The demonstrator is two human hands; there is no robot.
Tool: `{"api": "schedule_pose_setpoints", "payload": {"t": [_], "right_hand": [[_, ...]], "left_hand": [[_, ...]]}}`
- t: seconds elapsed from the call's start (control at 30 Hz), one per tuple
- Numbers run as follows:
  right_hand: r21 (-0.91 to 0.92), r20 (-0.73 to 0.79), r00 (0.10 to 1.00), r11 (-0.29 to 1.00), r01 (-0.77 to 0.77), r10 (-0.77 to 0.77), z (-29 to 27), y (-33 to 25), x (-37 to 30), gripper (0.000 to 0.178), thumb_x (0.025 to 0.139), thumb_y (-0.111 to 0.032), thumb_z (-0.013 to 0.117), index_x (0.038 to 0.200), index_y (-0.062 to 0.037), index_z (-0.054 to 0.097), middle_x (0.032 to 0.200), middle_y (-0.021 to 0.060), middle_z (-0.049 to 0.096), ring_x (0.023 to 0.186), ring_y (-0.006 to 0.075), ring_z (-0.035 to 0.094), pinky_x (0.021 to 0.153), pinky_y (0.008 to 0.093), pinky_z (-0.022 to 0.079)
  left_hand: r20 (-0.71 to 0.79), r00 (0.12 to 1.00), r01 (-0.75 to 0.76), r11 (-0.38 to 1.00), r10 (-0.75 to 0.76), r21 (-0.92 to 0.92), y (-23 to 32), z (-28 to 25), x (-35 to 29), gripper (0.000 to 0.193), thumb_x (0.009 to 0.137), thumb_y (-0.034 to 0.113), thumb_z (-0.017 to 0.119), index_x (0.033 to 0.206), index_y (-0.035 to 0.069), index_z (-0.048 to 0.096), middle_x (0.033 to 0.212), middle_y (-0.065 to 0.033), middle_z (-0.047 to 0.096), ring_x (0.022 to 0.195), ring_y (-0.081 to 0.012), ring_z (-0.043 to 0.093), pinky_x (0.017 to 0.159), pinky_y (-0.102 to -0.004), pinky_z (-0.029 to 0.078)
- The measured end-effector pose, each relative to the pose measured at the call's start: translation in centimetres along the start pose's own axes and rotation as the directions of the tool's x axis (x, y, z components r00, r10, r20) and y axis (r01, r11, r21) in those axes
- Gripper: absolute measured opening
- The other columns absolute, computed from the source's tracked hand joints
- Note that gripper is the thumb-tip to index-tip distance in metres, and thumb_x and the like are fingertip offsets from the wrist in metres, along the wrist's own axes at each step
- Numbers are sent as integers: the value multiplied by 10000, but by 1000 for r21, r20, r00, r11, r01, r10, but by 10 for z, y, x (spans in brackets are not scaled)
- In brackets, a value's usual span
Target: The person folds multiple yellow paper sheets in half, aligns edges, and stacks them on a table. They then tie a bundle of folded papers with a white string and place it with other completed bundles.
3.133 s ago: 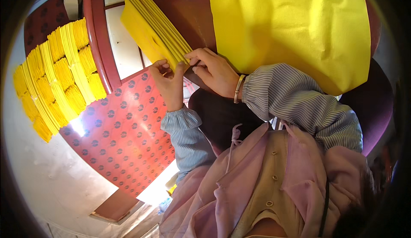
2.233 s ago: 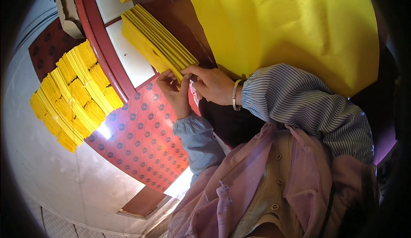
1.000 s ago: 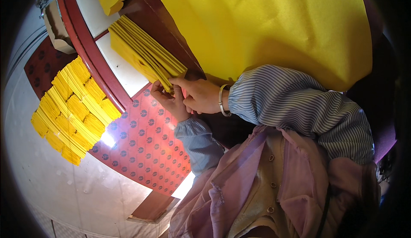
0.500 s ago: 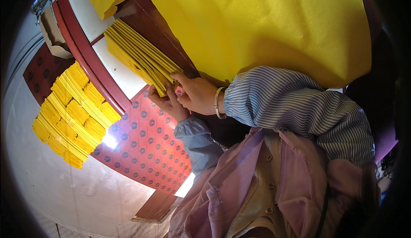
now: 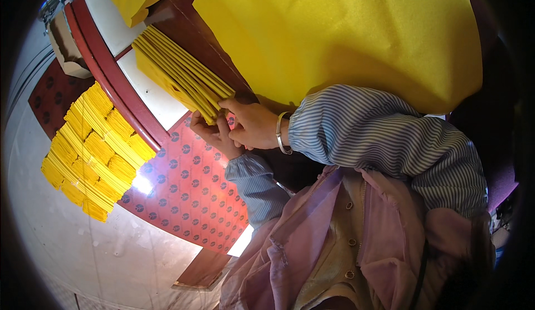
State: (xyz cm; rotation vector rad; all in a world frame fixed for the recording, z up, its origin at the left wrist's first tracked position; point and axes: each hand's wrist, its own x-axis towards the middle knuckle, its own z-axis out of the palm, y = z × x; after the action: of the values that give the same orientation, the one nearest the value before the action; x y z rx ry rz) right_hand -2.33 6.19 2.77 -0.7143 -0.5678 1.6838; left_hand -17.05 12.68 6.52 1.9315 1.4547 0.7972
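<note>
Pinching the near end of the folded yellow stack (image 5: 183, 73), L hand (image 5: 213, 134) has fingers narrow at its lower corner; R hand (image 5: 256, 124) touches same end w/ a fingertip, approx. equally near, but can't tell if it grips. Stack's long axis runs up-left, away from both hands, along L side of tabletop (image 5: 186, 37).

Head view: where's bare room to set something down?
Bare: red patterned sheet between yellow bundles and left sleeve; white panel between red rim and folded yellow stack. Crowded: that stack's near end, at left hand and right hand; right, where the large yellow sheet lies.
</note>
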Motion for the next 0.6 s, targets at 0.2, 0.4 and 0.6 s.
{"api": "schedule_pose_setpoints", "payload": {"t": [0.2, 0.4, 0.6], "right_hand": [[-119, 22, 998, 991, 60, -58, 3, 9, 3, 621, 978, -224, 597, 1493, 70, 411, 860, 259, 751, 799, 399, 768, 781, 474, 617], [-255, -187, 943, 941, 223, -275, 14, 21, 9, 676, 991, -195, 610, 1543, 65, 319, 754, 175, 728, 622, 339, 730, 589, 441, 584], [-246, -311, 929, 961, 125, -201, 18, 26, 11, 659, 1004, -249, 634, 1481, 122, 371, 729, 178, 711, 637, 351, 728, 600, 451, 577]], "left_hand": [[-45, 998, -34, 977, 44, 209, -1, 7, -3, 430, 941, 73, 770, 1265, 61, 487, 1127, -36, 532, 963, -142, 552, 858, -299, 487], [-71, 996, -48, 984, 61, 172, -1, 14, -1, 432, 972, 102, 784, 1276, 73, 479, 1140, -46, 530, 971, -141, 563, 845, -292, 496], [-88, 996, -24, 997, 30, 71, -1, 19, -4, 405, 1013, 43, 718, 1316, 63, 451, 1175, -76, 544, 965, -134, 616, 768, -261, 552]]}}
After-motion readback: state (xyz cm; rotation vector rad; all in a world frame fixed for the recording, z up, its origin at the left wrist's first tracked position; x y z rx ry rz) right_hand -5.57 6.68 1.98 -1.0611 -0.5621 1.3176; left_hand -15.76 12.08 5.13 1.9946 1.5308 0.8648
